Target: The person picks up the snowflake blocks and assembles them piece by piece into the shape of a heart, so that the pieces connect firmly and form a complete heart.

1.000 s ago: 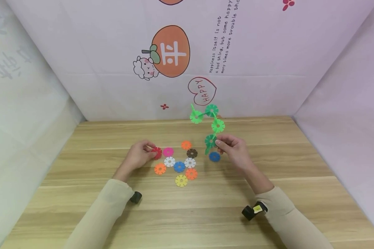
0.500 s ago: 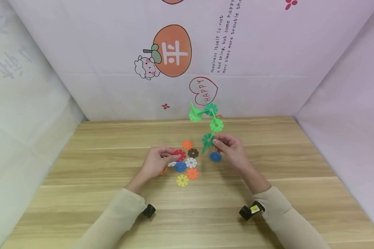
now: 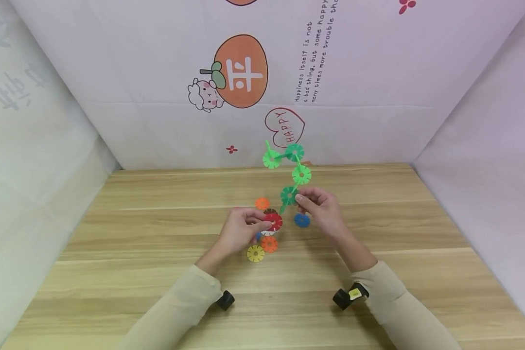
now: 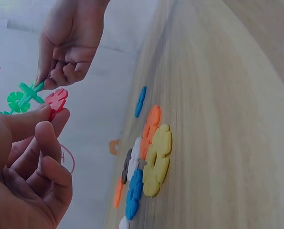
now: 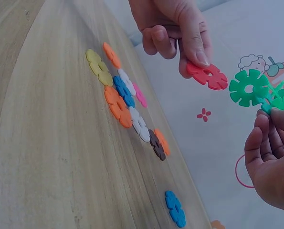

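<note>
A red notched plastic disc (image 3: 274, 221) is pinched between the thumb and fingers of my left hand (image 3: 239, 230), raised over the table. My right hand (image 3: 321, 209) pinches the lower end of a chain of interlocked green discs (image 3: 301, 175), dark and light green in turn, held up in the air. In the right wrist view the red disc (image 5: 207, 76) is close beside the chain's end disc (image 5: 248, 88), with a small gap between them. The left hand hides part of the loose discs in the head view.
Several loose discs lie flat below the hands: yellow (image 3: 255, 253), orange (image 3: 269, 244), another orange (image 3: 262, 203), white, brown and pink (image 5: 139, 94). A blue disc (image 3: 302, 220) lies apart, near my right hand. A printed cloth wall (image 3: 354, 121) stands behind the wooden table (image 3: 271, 311).
My left hand has lifted the red disc from the left side and carried it right, towards the green chain. My right hand has shifted slightly left with the chain.
</note>
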The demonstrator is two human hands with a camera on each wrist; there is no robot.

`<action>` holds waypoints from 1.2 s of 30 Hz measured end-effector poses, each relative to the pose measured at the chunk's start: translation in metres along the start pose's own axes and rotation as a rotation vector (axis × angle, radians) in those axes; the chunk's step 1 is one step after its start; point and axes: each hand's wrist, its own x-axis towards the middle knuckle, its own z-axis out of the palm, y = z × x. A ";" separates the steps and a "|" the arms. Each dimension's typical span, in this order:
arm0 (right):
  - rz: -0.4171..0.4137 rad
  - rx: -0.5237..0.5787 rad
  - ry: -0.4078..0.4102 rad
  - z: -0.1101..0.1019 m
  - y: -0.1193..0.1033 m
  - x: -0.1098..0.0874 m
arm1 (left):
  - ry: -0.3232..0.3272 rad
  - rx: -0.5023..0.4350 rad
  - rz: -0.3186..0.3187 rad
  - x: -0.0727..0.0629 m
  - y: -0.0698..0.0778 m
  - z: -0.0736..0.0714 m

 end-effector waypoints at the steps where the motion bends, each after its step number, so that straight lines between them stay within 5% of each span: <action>1: 0.004 -0.002 0.001 0.000 0.000 0.000 | -0.001 -0.005 -0.004 0.000 0.001 0.001; 20: -0.014 0.039 -0.010 -0.003 0.003 0.001 | 0.051 -0.134 0.011 -0.001 0.002 0.009; 36: -0.029 0.097 -0.035 -0.003 0.005 0.002 | 0.056 -0.129 0.064 -0.001 0.001 0.010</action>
